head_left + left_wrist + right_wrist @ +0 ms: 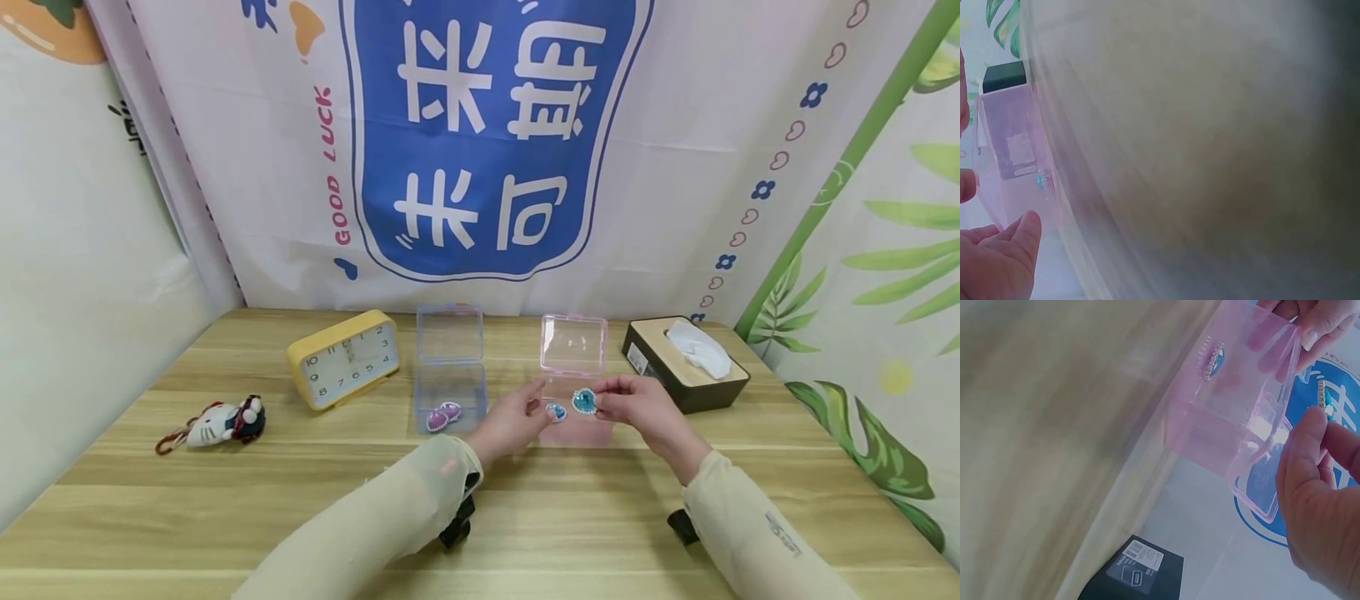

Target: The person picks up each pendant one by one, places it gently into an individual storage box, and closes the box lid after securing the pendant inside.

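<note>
A clear pink box [576, 421] lies on the wooden table with its lid [573, 343] standing open. My left hand [525, 417] holds the box's left end, thumb and fingers [1310, 328] on either side of it. A small blue gem [556, 411] sits inside by those fingertips, and it shows through the box wall [1213, 359] in the right wrist view. My right hand [637, 408] pinches a larger teal gem [584, 401] just above the box. The left wrist view shows the pink box [1016, 144] beyond my left fingers [1004, 256].
To the left stands a clear blue box [450, 392] with its lid open and two purple gems [442, 415] inside. Further left are a yellow clock [343, 360] and a plush keychain [221, 423]. A black tissue box [686, 367] sits at the right. A printed cloth backdrop [480, 142] hangs behind.
</note>
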Motion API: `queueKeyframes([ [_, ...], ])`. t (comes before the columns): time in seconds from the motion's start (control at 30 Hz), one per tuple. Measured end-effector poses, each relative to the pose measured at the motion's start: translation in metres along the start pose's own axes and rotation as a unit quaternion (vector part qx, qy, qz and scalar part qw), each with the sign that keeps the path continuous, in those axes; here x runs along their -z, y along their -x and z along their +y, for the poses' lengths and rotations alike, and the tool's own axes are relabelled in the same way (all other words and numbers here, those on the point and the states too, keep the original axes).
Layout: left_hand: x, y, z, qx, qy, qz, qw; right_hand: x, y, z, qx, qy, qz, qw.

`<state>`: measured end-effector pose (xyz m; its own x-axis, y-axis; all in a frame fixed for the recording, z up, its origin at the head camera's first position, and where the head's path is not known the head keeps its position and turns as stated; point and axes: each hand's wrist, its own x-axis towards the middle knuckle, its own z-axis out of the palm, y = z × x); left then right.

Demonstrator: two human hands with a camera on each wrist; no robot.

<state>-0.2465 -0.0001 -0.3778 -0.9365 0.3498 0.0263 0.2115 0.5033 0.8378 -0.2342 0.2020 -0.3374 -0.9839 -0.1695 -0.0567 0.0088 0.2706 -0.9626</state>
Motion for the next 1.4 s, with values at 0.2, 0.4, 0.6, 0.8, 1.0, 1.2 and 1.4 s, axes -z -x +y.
queueKeyframes([
  [0.2, 0.0, 0.001, 0.001, 0.0, 0.008, -0.006, 1.0, -0.007, -0.014, 0.002, 0.002, 0.042, -0.003, 0.999],
  [0.4, 0.001, 0.003, 0.002, -0.01, 0.004, -0.001, 0.9999, -0.016, -0.023, 0.001, 0.007, 0.119, -0.01, 0.993],
  [0.6, 0.001, 0.003, 0.002, -0.016, -0.003, -0.001, 0.9999, -0.024, -0.029, 0.003, 0.021, 0.192, -0.017, 0.981],
  [0.8, 0.001, 0.003, 0.004, -0.02, 0.003, 0.002, 0.9998, -0.031, -0.031, 0.005, 0.051, 0.255, -0.017, 0.965],
  [1.0, 0.001, 0.004, 0.005, -0.015, 0.002, 0.001, 0.9999, -0.029, -0.031, 0.004, 0.038, 0.233, 0.003, 0.972],
  [1.2, 0.002, 0.003, 0.003, -0.015, -0.005, 0.003, 0.9999, -0.017, -0.028, 0.003, 0.041, 0.216, 0.026, 0.975],
  [1.4, 0.003, 0.004, 0.003, -0.019, -0.013, 0.005, 0.9997, -0.003, -0.022, -0.004, 0.048, 0.195, 0.064, 0.977],
])
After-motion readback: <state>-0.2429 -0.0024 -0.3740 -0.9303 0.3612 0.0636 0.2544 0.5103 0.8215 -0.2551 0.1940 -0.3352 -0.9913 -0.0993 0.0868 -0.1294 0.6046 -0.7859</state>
